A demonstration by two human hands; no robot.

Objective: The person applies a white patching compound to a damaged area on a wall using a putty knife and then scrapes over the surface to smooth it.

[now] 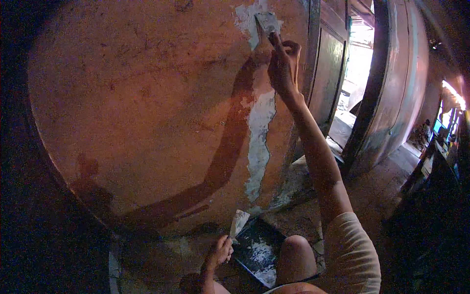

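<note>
High on the orange wall (161, 88), my right hand (284, 66) is closed round the handle of a putty knife (268, 23). Its wide blade lies against a whitish patch at the top of the wall. Below it, a ragged strip of pale filler (259, 142) runs down towards the floor. My left hand (223, 251), low in front of me, grips a second putty knife (239, 223), its blade pointing up and smeared with white. Beside that hand, a black tray (245, 262) on the floor holds white filler.
To the right of the wall stands a wooden door (328, 73) by a bright open doorway (360, 59). Another wall (401, 83) lies beyond it. My bent knee (297, 255) is right of the tray, over a tiled floor (166, 259). My arm's shadow crosses the orange wall.
</note>
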